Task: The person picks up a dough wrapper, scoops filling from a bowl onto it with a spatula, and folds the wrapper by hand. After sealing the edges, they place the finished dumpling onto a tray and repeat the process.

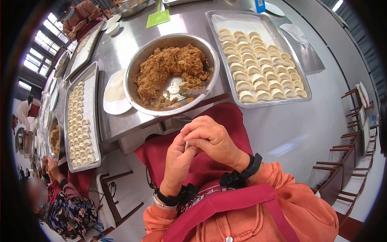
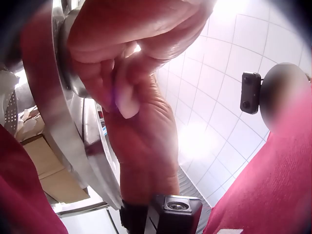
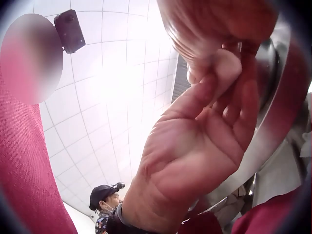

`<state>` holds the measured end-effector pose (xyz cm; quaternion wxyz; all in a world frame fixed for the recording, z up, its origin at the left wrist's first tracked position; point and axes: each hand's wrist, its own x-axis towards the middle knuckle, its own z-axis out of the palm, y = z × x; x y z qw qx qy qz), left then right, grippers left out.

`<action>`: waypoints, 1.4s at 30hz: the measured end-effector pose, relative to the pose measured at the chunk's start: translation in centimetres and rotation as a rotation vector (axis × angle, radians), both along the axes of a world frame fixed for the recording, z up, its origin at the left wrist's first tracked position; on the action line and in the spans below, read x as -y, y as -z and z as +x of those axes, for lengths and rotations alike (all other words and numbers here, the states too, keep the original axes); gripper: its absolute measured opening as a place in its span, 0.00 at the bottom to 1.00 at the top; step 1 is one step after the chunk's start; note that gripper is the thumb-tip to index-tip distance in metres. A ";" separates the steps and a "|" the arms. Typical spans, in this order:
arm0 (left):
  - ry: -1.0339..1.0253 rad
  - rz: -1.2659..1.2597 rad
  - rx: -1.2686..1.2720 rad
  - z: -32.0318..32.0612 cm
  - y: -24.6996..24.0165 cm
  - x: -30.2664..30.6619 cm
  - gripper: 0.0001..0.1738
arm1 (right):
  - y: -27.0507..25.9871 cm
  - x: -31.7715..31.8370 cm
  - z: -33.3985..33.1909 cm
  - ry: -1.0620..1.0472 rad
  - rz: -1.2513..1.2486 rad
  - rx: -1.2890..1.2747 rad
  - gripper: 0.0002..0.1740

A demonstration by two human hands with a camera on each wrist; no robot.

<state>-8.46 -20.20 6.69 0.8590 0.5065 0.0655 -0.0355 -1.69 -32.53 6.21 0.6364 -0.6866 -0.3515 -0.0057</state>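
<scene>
Both hands meet in front of the apron, close below the steel bowl's near rim in the head view. Between their fingers and thumbs they pinch a small white dumpling, mostly covered by the fingers. In the left wrist view its smooth pale end pokes out. My left hand holds it from below and the left; my right hand curls over it from the right. Ahead, the steel bowl carries brown crumbly filling and a flat metal spatula.
Right of the bowl, a tray bears rows of folded dumplings. To the left lie a white plate with dough wrappers and a longer dumpling tray. A green fly swatter lies farther back. Another person works at left.
</scene>
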 end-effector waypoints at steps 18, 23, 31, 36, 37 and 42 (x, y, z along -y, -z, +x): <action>0.009 -0.223 -0.057 0.1 1.2 0.0 0.23 | 0.5 0.1 -0.1 0.057 0.000 -0.029 0.06; -0.009 -0.268 -0.081 0.0 1.1 0.0 0.23 | 0.6 0.1 -0.1 0.032 -0.002 0.010 0.06; -0.001 -0.366 -0.060 -0.2 1.3 -0.3 0.27 | 0.6 0.1 -0.1 0.030 -0.036 0.030 0.06; -0.001 -0.367 -0.065 -0.2 1.2 -0.2 0.28 | 0.2 0.0 -0.4 0.056 -0.043 0.001 0.08; 0.001 -0.344 -0.070 -0.2 1.1 -0.3 0.29 | 0.1 -0.1 -0.4 0.085 -0.047 -0.022 0.09; 0.005 -0.434 -0.063 -0.3 1.4 -0.5 0.29 | 1.0 -0.1 -0.2 0.072 -0.071 0.074 0.12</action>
